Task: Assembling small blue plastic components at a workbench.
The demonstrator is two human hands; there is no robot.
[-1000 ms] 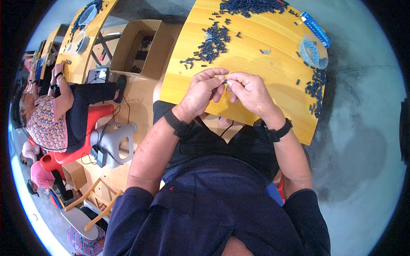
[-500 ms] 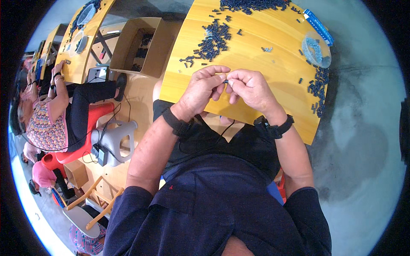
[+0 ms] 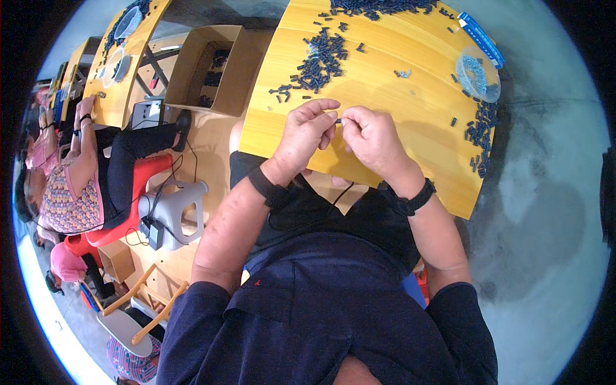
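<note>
Yellow table (image 3: 378,83): bright, fairly even light, source out of frame. Soft shading on its near part, by left hand (image 3: 305,131) and right hand (image 3: 380,138). Right of table: grey floor (image 3: 532,179), hazy pale sheen. Far left, below table level: white strip (image 3: 48,314) blown out, bluish fringe. Nearer than table: navy shirt (image 3: 321,308), folds faint. Fisheye bends table edges; corners black. Small dark piece (image 3: 339,120) at table's near edge too tiny to resolve.

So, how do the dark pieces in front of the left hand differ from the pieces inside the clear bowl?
The dark pieces look nearly black; the bowl pieces are pale bluish. The dark pieces lie loose on the yellow table, while the bowl pieces sit in the clear bowl. Each dark piece looks bigger than a bowl piece. Both are numerous and small.
</note>
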